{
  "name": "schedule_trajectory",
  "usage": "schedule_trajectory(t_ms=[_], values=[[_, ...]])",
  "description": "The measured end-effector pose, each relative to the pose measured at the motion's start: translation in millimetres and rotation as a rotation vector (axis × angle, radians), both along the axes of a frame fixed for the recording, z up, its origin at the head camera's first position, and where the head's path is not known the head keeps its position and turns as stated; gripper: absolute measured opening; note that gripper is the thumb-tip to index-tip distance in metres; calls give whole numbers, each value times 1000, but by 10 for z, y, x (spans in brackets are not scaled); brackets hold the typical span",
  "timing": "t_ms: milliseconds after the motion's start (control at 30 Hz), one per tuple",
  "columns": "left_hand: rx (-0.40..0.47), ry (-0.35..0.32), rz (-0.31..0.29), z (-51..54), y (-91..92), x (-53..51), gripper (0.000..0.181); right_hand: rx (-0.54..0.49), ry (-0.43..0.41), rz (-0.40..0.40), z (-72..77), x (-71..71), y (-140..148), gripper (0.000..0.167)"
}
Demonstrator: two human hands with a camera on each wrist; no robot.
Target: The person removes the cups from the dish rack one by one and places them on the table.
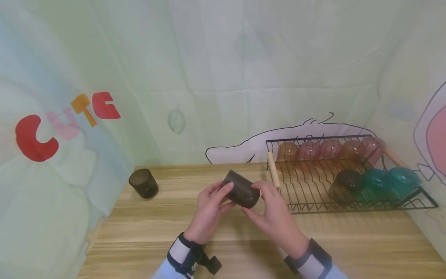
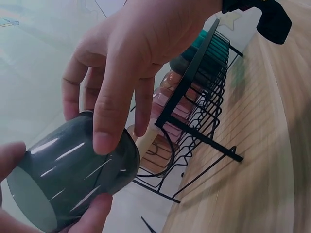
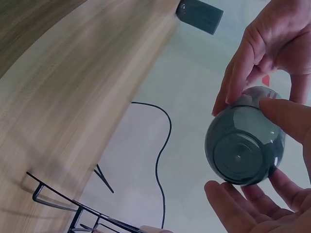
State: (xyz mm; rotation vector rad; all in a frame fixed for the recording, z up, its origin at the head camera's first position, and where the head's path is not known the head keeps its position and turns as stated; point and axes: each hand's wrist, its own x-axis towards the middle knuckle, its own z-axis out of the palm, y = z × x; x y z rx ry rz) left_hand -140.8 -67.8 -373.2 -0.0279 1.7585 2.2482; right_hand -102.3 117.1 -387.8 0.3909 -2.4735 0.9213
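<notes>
Left hand (image 1: 210, 211) and right hand (image 1: 278, 219), fingers partly curled, grip opposite ends of the cup (image 1: 241, 189) above the surface (image 1: 153, 228), several glasses (image 1: 331, 149) already in the rack (image 1: 273, 170), one tumbler (image 1: 144, 184) left unracked.

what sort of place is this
Probably a small staged tabletop corner, not a working kitchen: a wood-grain table closed in by cartoon-printed cloth, with a wire rack of tinted cups.

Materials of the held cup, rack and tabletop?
Held cup: tinted glass or plastic, glossy; translucent body, sharp highlights.
Rack: likely black-coated metal wire; thin bent bars. Handles: probably matte wood, pale tan.
Tabletop: wood or laminate, low-sheen, streaky grain.
</notes>
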Motion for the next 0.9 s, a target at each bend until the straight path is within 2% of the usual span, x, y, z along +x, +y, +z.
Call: schedule_trajectory(t_ms=[133, 233, 467, 667, 900], values=[[-21, 21, 66, 23, -52, -20, 78, 54, 12, 19, 2, -21, 27, 62], [-53, 63, 126, 42, -100, -59, 75, 69, 29, 27, 22, -40, 80, 57], [-198, 165, 241, 90, -280, -194, 77, 86, 69, -6, 122, -78, 296, 53], [-329, 229, 334, 66, -502, -320, 79, 111, 23, -54, 189, -109, 523, 56], [-435, 262, 465, -39, -791, -513, 85, 148, -76, -141, 290, -174, 795, 57]])
